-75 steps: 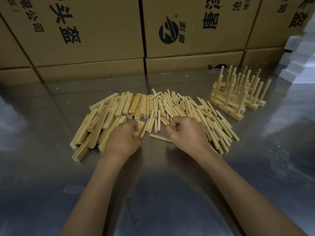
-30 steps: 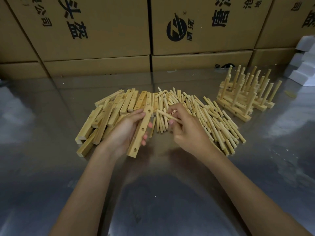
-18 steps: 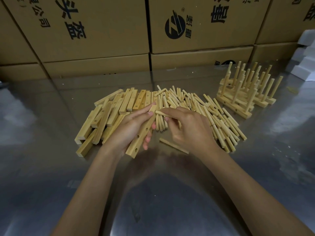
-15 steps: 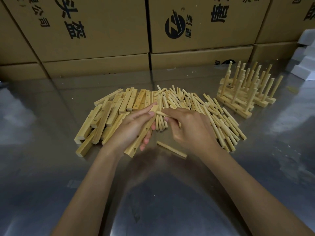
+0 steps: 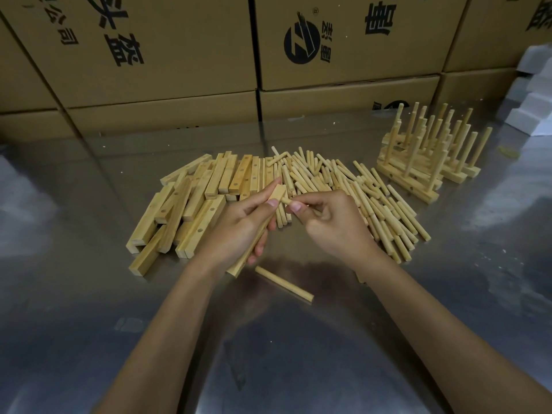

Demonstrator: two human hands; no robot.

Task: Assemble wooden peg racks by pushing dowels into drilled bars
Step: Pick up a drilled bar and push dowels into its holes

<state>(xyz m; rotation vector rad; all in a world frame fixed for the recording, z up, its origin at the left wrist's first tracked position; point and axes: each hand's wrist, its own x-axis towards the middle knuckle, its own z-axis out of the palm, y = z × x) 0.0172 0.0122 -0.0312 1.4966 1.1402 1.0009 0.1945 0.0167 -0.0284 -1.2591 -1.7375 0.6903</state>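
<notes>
A pale, square-sectioned drilled wooden bar (image 5: 277,194) is held slantwise in front of the heap of loose bars (image 5: 191,204), the left hand (image 5: 239,225) curled round it with the thumb lying along its upper end. The right hand (image 5: 334,225) pinches a short round wooden dowel (image 5: 286,201) whose tip meets that upper end; whether it has entered a hole cannot be told. Nearer than the held bar, one stray dowel (image 5: 283,283) lies flat on the dull, reflective grey metal tabletop (image 5: 89,309). To the bar's right spreads a heap of smooth pale dowels (image 5: 358,192), and farther right stand finished peg racks (image 5: 424,156), stacked with pegs upright. Behind everything rise brown cardboard cartons (image 5: 179,49) printed in black, with white foam blocks (image 5: 534,94) at the far right.
</notes>
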